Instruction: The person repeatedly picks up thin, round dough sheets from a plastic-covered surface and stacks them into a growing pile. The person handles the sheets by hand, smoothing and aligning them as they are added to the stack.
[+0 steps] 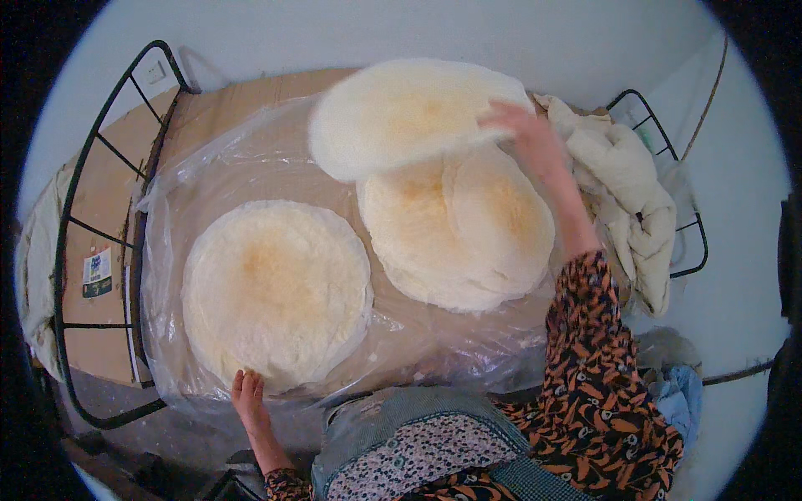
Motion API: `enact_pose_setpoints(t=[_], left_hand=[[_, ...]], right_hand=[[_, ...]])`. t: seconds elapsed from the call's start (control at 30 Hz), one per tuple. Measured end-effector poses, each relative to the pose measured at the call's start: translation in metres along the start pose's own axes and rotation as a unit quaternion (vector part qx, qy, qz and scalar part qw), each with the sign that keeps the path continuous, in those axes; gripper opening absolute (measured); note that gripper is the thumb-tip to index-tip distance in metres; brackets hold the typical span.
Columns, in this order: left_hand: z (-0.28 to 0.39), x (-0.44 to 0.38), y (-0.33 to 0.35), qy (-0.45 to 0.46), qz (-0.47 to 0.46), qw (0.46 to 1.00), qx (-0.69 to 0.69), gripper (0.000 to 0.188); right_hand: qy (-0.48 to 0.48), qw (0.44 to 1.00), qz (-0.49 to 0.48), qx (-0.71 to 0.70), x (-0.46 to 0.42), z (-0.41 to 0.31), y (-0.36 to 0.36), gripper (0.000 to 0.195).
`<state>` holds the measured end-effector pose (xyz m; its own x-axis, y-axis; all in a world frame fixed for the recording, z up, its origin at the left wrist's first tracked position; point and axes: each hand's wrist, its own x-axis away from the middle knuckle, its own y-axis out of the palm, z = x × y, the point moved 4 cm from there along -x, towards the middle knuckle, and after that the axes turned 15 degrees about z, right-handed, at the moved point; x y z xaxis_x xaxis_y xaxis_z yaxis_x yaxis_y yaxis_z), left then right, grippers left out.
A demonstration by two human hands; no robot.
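Large round flatbreads, thin and pale with browned middles, lie on clear plastic sheeting. My right hand, blurred by motion, grips the right edge of one flatbread, which is lifted and tilted over the back right pile. That pile holds several breads, partly overlapped. On the left lies another round of flatbread, seemingly stacked on others. My left hand touches its near edge with the fingertips; whether it pinches the bread is unclear.
Cardboard under the plastic sheet covers a metal-framed bed. A black bed rail rises at the left, another at the right. A crumpled cream quilt lies on the right end. A wall stands behind.
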<state>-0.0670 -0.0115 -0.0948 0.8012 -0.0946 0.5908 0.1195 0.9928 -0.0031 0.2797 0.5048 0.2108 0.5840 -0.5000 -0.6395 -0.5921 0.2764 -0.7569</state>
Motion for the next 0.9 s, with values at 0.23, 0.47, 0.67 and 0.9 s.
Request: enact_pose_setpoints(t=[0.23, 0.47, 0.67, 0.9], left_hand=[[-0.005, -0.013, 0.010, -0.139, -0.108, 0.983, 0.048, 0.032], [0.007, -0.031, 0.056, -0.074, -0.069, 0.994, -0.027, 0.029], [0.144, 0.043, 0.202, 0.100, -0.150, 0.984, 0.010, 0.032], [0.299, 0.141, 0.204, 0.313, -0.257, 0.892, 0.203, 0.024]], right_hand=[[0.117, 0.973, -0.189, 0.064, 0.162, 0.014, 0.048, 0.051], [0.029, 0.940, -0.236, -0.246, 0.159, -0.177, 0.163, 0.052], [0.083, 0.945, -0.156, -0.275, 0.094, -0.275, 0.157, 0.051], [0.042, 0.949, 0.107, -0.294, -0.043, -0.268, 0.100, 0.030]])
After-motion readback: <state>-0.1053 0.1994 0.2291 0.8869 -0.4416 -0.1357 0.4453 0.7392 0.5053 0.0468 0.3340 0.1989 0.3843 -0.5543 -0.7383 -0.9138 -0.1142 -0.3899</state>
